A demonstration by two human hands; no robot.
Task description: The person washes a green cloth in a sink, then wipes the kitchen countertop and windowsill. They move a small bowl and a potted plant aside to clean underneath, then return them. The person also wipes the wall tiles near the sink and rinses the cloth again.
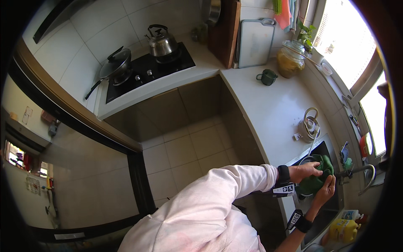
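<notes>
A dark green cloth (pixel 327 164) is bunched between my two hands over the kitchen sink (pixel 334 203) at the lower right. My left hand (pixel 303 172) grips its near side, with the thumb on top. On the opposite side my right hand (pixel 326 190) pinches the fabric between thumb and fingers. Both wrists wear black bands with printed tags. The cloth hides part of a container in the sink and much of the basin. A dark faucet (pixel 352 171) reaches in from the wall side, close to the cloth.
A coiled hose on a round base (pixel 310 127) stands on the counter behind the sink. Farther back are a green mug (pixel 268 77), a glass jar (pixel 291 60) and a cutting board (pixel 256 43). Yellow bottle (pixel 343 230) beside the sink. Kettle (pixel 162 44) and lidded pan (pixel 116 64) on the stove.
</notes>
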